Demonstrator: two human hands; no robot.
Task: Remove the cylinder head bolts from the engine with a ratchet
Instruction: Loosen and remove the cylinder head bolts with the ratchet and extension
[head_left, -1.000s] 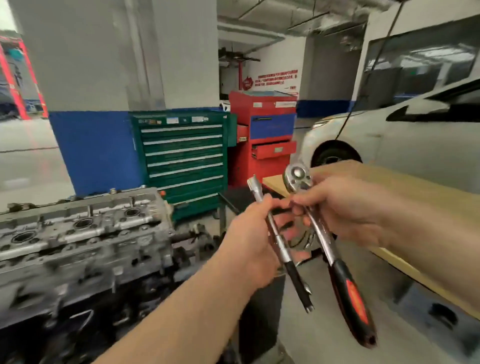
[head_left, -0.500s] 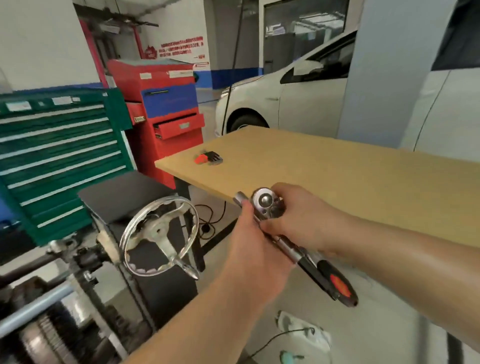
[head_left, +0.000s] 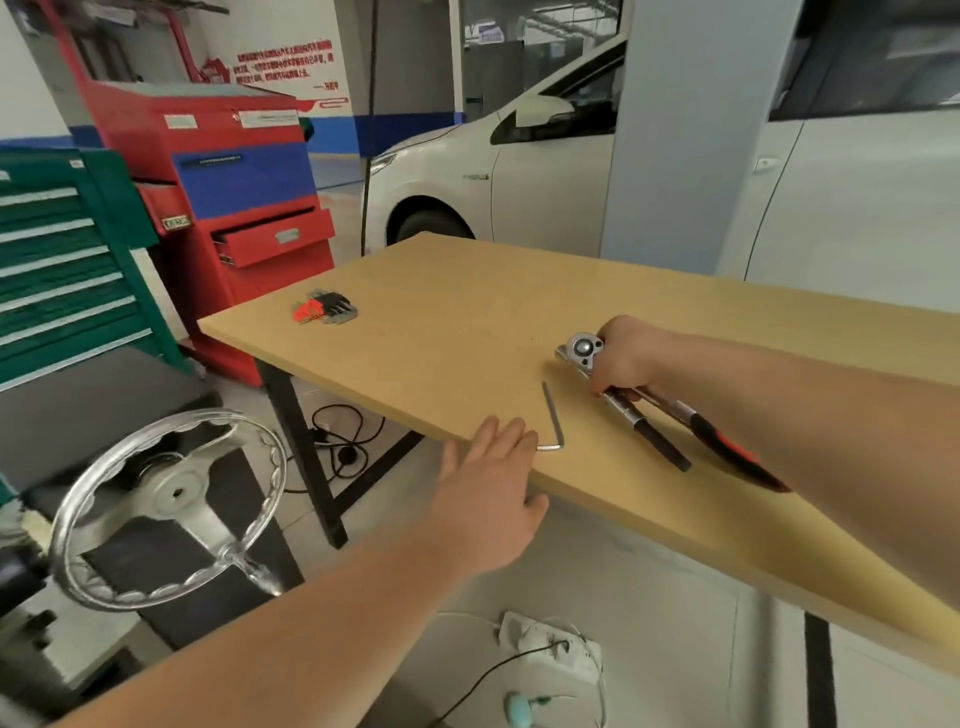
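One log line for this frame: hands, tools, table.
right hand: grips ratchet and extension bar on table | left hand: open, near hex key

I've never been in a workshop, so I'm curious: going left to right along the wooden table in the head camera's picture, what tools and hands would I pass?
Hex key set → left hand, open at the table's near edge → loose L-shaped hex key → right hand gripping the ratchet and extension bar.
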